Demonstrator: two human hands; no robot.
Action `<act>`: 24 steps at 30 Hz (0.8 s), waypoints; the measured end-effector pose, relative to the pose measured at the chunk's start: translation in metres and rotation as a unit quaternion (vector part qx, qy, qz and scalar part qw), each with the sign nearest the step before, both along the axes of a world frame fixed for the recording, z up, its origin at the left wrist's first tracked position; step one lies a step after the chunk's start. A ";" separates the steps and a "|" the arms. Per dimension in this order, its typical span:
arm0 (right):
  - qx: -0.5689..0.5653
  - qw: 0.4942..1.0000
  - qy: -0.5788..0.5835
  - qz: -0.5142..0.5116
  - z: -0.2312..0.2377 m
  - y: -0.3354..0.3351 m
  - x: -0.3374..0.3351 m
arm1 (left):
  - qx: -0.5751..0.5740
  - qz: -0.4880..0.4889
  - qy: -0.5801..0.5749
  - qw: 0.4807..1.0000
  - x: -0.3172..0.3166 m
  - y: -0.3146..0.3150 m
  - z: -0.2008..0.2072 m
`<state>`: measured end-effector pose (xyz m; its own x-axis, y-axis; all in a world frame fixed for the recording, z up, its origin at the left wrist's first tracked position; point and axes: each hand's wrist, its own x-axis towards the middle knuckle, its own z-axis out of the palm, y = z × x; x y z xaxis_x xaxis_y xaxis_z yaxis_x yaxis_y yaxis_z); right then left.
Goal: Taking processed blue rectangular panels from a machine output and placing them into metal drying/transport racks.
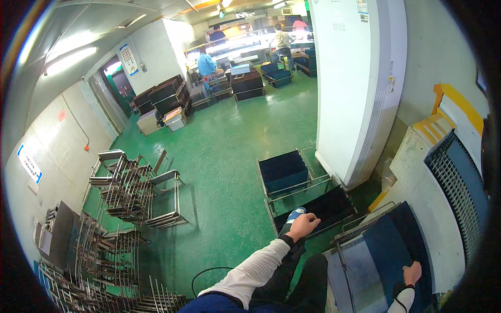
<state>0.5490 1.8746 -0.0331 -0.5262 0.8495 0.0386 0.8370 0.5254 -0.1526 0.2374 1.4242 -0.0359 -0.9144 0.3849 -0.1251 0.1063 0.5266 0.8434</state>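
Dark blue, flat, thin panels [387, 248] lie overlapping at the near right, beside a pale grey flat sheet [360, 261] and under a slim metal bar [345, 271]. The right grip [412, 273] is over the right part of these panels, its fingers curled inward; I cannot tell whether it pinches an edge. The left grip [303, 227] is farther left, above a blue-and-white shoe [296, 213], fingers bent; whether it holds anything cannot be told. Just beyond that grip, black upright panels [326, 208] stand in a metal-framed rack [300, 191], with a dark blue upright batch [284, 175] on its far side. A tall white cabinet [347, 94] rises past them, and a pale machine with a metal mesh [453, 182] stands right. Bare metal racks [128, 193] crowd the left of the glossy green floor [224, 151].
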 end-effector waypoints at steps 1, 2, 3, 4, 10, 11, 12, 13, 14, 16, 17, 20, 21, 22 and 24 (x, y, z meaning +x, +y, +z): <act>-0.002 1.000 0.000 0.000 -0.002 0.002 0.001 | 0.003 -0.002 0.001 1.000 0.000 0.000 -0.001; 0.012 1.000 0.001 0.000 -0.006 0.006 0.002 | 0.005 -0.004 0.001 1.000 -0.001 0.000 -0.001; 0.026 1.000 0.001 -0.001 -0.011 0.008 0.003 | 0.008 -0.007 0.002 1.000 -0.001 0.001 -0.001; 0.039 0.999 0.001 -0.002 -0.014 0.009 0.004 | 0.007 -0.007 0.001 1.000 -0.001 0.001 0.000; 0.008 1.000 0.013 -0.009 -0.011 0.006 0.002 | -0.004 -0.005 0.001 1.000 -0.001 0.001 -0.001; 0.005 1.000 0.012 -0.009 -0.009 0.004 0.000 | -0.005 -0.005 0.004 1.000 -0.001 0.000 -0.002; 0.004 1.000 0.011 -0.011 -0.006 0.003 0.000 | -0.002 -0.006 0.007 1.000 -0.001 0.001 -0.003; 0.003 1.000 0.010 -0.012 -0.005 0.002 0.001 | -0.002 -0.005 0.009 1.000 -0.001 0.001 -0.003; 0.014 1.000 0.005 -0.008 -0.007 0.003 0.002 | -0.002 -0.005 0.011 1.000 -0.001 0.001 -0.004; 0.034 0.999 -0.003 -0.001 -0.012 0.007 0.004 | -0.008 -0.002 0.020 1.000 -0.001 0.002 -0.005; 0.034 0.999 -0.002 -0.001 -0.013 0.009 0.005 | -0.012 0.001 0.026 1.000 -0.001 0.002 -0.005; 0.026 1.000 -0.005 -0.003 -0.012 0.007 0.002 | -0.018 0.004 0.029 0.999 -0.001 0.001 -0.006; 0.021 1.000 -0.008 -0.005 -0.012 0.008 0.002 | -0.018 0.003 0.027 0.999 -0.001 0.001 -0.005; 0.015 1.000 -0.011 -0.008 -0.012 0.009 0.003 | -0.015 -0.001 0.020 1.000 -0.001 0.001 -0.004; 0.018 1.000 -0.012 -0.007 -0.013 0.010 0.003 | -0.009 -0.007 0.007 1.000 -0.001 0.001 -0.002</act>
